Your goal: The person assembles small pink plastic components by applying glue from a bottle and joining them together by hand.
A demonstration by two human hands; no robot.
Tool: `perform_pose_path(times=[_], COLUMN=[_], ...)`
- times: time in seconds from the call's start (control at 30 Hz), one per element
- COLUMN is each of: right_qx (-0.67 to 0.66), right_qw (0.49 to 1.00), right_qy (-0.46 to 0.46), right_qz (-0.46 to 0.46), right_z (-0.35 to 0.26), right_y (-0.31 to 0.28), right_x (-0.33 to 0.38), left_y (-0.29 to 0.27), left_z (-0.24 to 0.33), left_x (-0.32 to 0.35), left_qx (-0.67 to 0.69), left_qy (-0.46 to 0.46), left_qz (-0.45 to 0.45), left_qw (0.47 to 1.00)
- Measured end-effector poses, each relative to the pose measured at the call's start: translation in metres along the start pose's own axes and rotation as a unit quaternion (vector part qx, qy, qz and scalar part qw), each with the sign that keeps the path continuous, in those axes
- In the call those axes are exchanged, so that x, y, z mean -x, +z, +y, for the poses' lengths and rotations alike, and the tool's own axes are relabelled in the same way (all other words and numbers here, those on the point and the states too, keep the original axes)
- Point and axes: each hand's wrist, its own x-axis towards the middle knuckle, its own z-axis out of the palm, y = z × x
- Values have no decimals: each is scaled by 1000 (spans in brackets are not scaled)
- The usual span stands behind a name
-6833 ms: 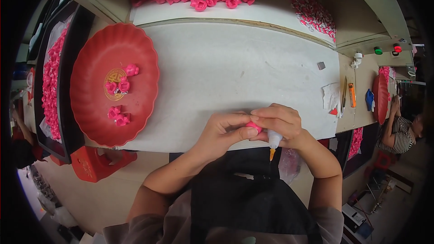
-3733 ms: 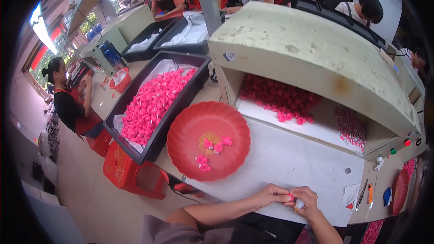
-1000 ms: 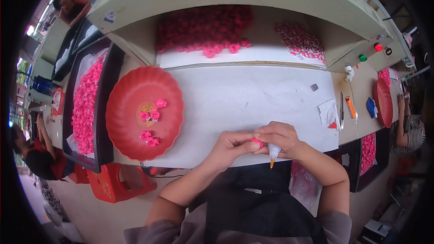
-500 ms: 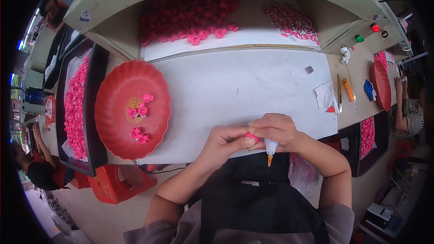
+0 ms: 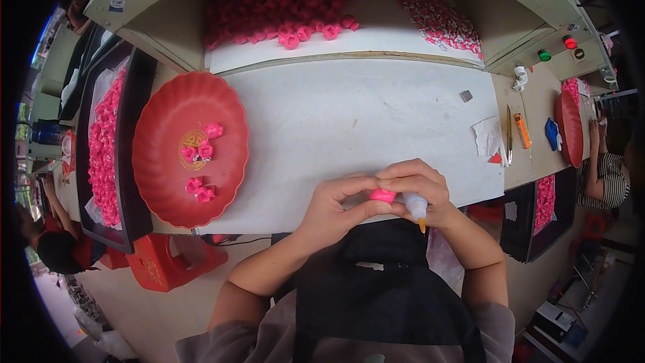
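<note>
Near the front edge of the white work sheet (image 5: 302,148), my two hands meet around a small pink plastic piece (image 5: 382,195). My left hand (image 5: 336,208) pinches it between thumb and fingers. From the other side, the fingertips of my right hand (image 5: 423,181) also touch the piece. Tucked in that same hand is a small white squeeze bottle (image 5: 415,205), its amber nozzle tilted down toward my apron. To the left, a red scalloped bowl (image 5: 154,181) holds several pink pieces (image 5: 205,150), some with silvery parts.
A shelf (image 5: 252,59) at the back carries a heap of pink pieces (image 5: 282,7) and a pile of small pink-and-silver parts (image 5: 443,23). A black tray (image 5: 138,161) of pink pieces stands far left. Right lie an orange-handled cutter (image 5: 522,131) and tweezers (image 5: 509,136). Co-workers sit at both sides.
More of the pink piece shows between my fingers now. The bottle's nozzle has swung to the right and slightly up. The whole view has shifted a little.
</note>
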Motion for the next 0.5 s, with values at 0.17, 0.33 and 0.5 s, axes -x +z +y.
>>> perform_pose_path(times=[0.17,0.33,0.5], right_qx=[-34,-169,19], right_qw=[993,963,997], right_qy=[106,192,74], right_qz=[36,91,27], right_z=[-9,-9,-17], right_y=[-2,-4,2], right_x=[15,21,6], left_y=[-2,-1,2], left_z=[5,2,1], left_x=[-3,-3,-1], left_qx=[-193,-191,54], left_qy=[85,75,-38], left_qz=[34,46,-1], left_qw=[977,978,998])
